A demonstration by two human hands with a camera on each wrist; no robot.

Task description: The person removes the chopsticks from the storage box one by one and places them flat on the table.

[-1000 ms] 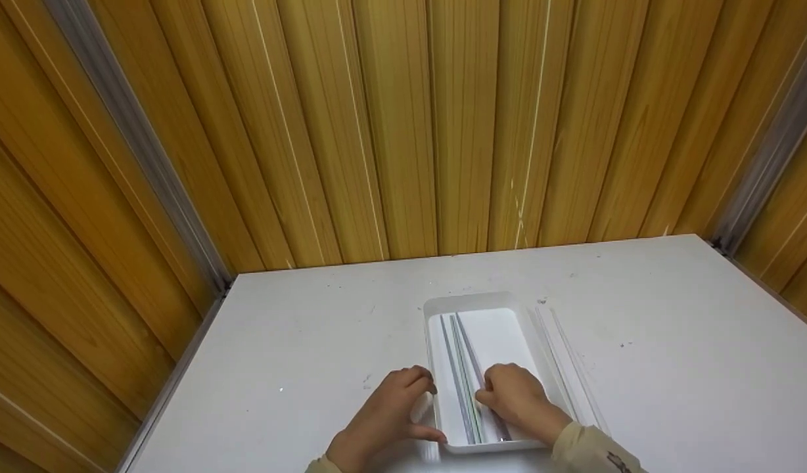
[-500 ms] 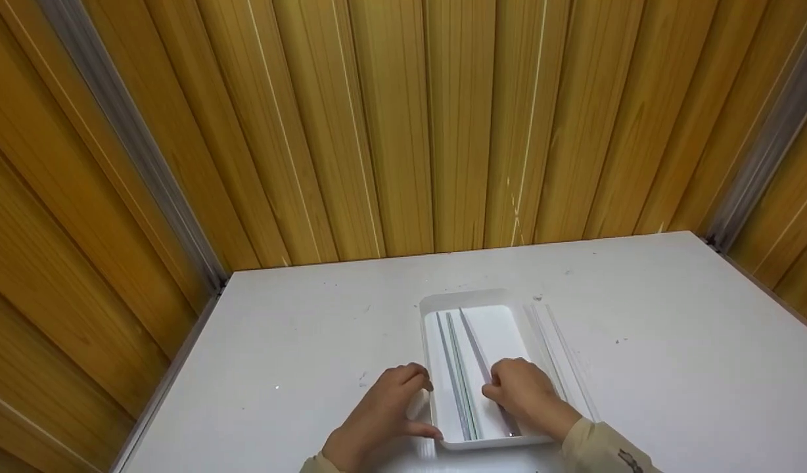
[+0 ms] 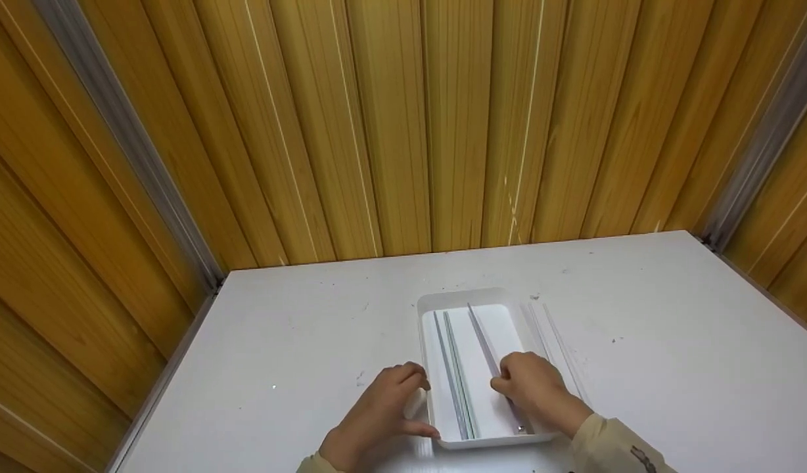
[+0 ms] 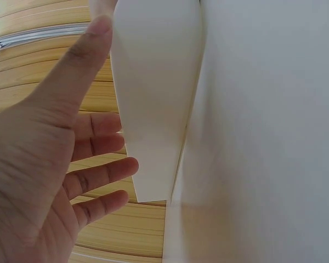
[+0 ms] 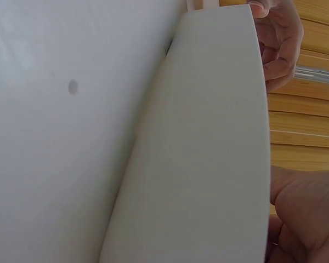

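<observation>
A white rectangular tray (image 3: 499, 441) holds several long thin chopsticks. The grey chopsticks (image 3: 447, 374) and pale green chopsticks (image 3: 457, 374) lie close together along its left side. My right hand (image 3: 533, 387) pinches the pale purple chopsticks (image 3: 484, 338), which slant across the right half; their shiny near end (image 3: 522, 430) shows below the fingers. My left hand (image 3: 384, 407) rests at the tray's near left corner, thumb at the corner and other fingertips along the left rim. In the left wrist view, its fingers (image 4: 104, 174) are spread and loosely bent beside the tray wall (image 4: 156, 109).
The tray stands on a white table (image 3: 311, 341) with small dark marks. Clear, narrow strips (image 3: 564, 348) run along the table just right of the tray. Wood-patterned panels (image 3: 403, 131) rise behind the table and at both sides.
My right hand has shifted the pale purple chopsticks rightward, away from the green ones, widening the gap between them. My left hand keeps its place at the tray's corner.
</observation>
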